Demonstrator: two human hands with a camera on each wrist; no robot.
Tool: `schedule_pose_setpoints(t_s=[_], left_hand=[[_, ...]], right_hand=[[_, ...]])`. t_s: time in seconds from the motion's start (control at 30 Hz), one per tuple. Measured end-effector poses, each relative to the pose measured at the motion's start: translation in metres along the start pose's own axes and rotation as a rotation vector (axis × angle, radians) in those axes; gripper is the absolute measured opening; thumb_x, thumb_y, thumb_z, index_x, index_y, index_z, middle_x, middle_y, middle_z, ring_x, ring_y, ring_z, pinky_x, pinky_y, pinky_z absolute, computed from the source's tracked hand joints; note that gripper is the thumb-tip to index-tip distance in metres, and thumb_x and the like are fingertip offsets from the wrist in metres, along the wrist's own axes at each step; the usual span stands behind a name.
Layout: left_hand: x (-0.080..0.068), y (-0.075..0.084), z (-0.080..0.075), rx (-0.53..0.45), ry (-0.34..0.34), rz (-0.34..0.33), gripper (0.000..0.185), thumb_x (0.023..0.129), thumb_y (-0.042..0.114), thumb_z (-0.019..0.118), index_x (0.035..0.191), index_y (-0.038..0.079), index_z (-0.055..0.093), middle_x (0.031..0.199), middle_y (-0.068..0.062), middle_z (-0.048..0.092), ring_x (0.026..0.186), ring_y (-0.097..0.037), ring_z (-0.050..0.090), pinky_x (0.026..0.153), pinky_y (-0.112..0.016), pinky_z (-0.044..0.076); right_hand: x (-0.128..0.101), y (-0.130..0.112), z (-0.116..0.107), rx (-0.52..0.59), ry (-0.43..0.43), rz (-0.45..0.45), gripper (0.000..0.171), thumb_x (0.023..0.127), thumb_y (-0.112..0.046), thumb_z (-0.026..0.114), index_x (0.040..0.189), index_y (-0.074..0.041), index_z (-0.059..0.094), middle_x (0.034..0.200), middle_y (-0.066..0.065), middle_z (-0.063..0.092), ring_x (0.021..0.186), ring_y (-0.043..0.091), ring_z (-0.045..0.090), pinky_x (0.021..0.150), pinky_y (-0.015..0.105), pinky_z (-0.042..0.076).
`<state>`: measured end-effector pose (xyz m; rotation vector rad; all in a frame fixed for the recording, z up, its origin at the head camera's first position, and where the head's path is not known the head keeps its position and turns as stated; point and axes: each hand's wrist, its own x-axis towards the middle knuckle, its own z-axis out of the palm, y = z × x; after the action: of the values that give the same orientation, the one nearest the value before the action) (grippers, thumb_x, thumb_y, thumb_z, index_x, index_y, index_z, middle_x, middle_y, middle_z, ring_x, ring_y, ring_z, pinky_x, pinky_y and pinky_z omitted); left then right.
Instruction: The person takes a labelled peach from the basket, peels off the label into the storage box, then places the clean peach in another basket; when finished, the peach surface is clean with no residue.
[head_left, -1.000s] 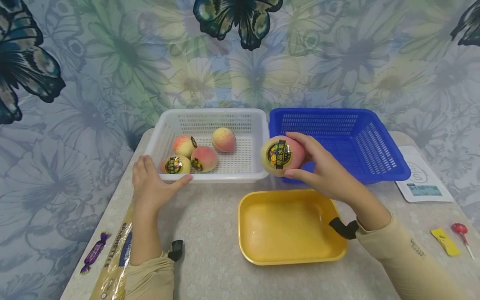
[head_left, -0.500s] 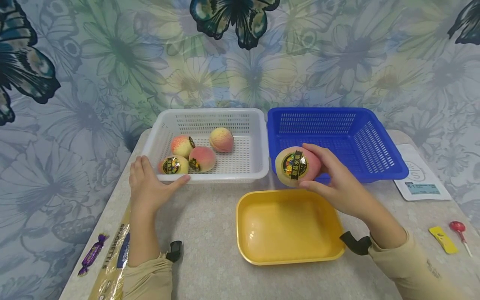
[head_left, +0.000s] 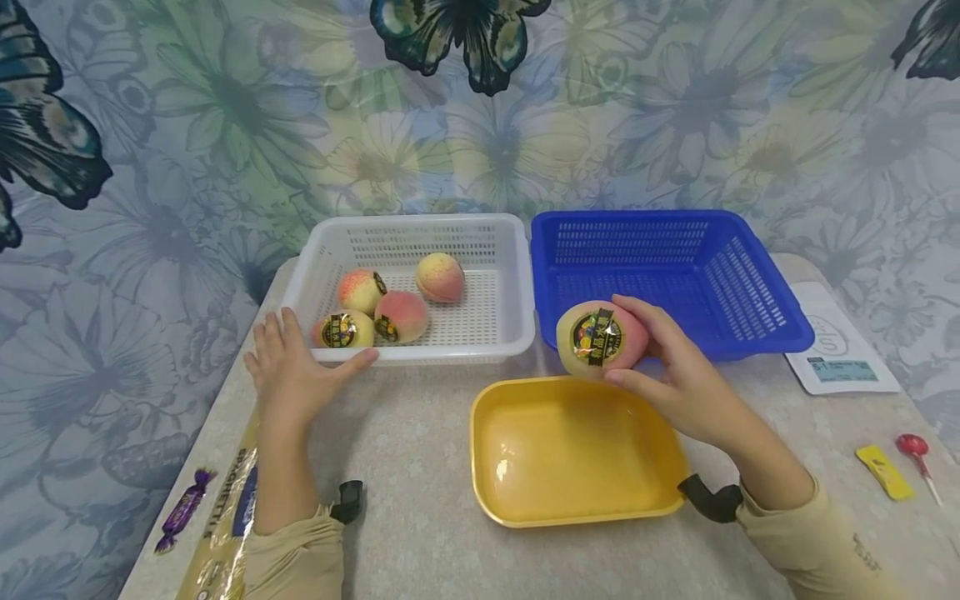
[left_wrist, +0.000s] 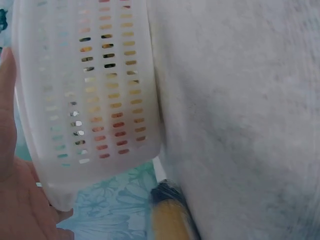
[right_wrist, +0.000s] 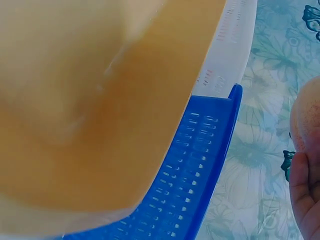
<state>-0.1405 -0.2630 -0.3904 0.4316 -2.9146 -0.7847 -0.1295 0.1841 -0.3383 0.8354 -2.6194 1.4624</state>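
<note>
Right hand (head_left: 678, 379) has its fingers curled round a labelled peach (head_left: 600, 337), holding it just above the far edge of the yellow tray (head_left: 525, 492) and right in front of the blue basket (head_left: 757, 292), label facing us. Over on the other side, the left hand (head_left: 288, 375) lies open with relaxed fingers, thumb stretched along the front rim of the white basket (head_left: 495, 333). Four more peaches (head_left: 375, 304) sit bunched in that white basket, toward its left half. On the bench (head_left: 405, 433) there's a spaghetti packet (head_left: 228, 517) and a purple sweet (head_left: 183, 508) by the left sleeve, a red lollipop (head_left: 917, 450) and yellow wrapper (head_left: 887, 471) far right
</note>
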Motion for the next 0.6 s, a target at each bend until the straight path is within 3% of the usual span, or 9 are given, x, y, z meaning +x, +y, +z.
schedule_pose_setpoints(t_s=[0.17, 0.33, 0.47, 0.6], left_hand=[[-0.002, 0.004, -0.002, -0.01, 0.013, 0.03, 0.139, 0.07, 0.077, 0.071, 0.158, 0.005, -0.008, 0.164, -0.025, -0.009, 0.151, -0.043, -0.016, 0.116, -0.07, -0.009], [-0.005, 0.015, -0.004, -0.002, 0.035, 0.151, 0.124, 0.079, 0.06, 0.075, 0.159, 0.005, 0.0, 0.164, -0.027, 0.001, 0.152, -0.045, -0.008, 0.118, -0.069, -0.005], [-0.014, 0.037, -0.004, -0.034, 0.009, 0.284, 0.106, 0.087, 0.045, 0.074, 0.16, 0.006, 0.008, 0.165, -0.024, 0.007, 0.153, -0.045, -0.002, 0.119, -0.068, -0.003], [-0.029, 0.07, 0.003, -0.127, -0.026, 0.434, 0.093, 0.089, 0.039, 0.073, 0.159, 0.011, 0.02, 0.165, -0.017, 0.018, 0.153, -0.04, 0.009, 0.121, -0.066, 0.002]], right_hand=[[-0.003, -0.003, -0.003, 0.029, -0.008, 0.007, 0.076, 0.091, -0.004, 0.069, 0.154, -0.021, 0.031, 0.147, 0.012, 0.042, 0.119, -0.002, 0.052, 0.101, 0.006, 0.04], [-0.006, -0.006, -0.006, 0.048, -0.023, 0.048, 0.075, 0.092, -0.006, 0.068, 0.154, -0.024, 0.03, 0.149, 0.009, 0.041, 0.121, -0.001, 0.052, 0.101, 0.007, 0.041], [-0.009, -0.007, -0.006, 0.058, -0.038, 0.081, 0.076, 0.093, -0.008, 0.068, 0.154, -0.029, 0.028, 0.15, 0.007, 0.04, 0.122, 0.0, 0.053, 0.1, 0.008, 0.042], [-0.01, -0.008, -0.004, 0.064, -0.043, 0.08, 0.076, 0.093, -0.008, 0.067, 0.154, -0.031, 0.028, 0.15, 0.006, 0.041, 0.122, 0.0, 0.054, 0.1, 0.008, 0.043]])
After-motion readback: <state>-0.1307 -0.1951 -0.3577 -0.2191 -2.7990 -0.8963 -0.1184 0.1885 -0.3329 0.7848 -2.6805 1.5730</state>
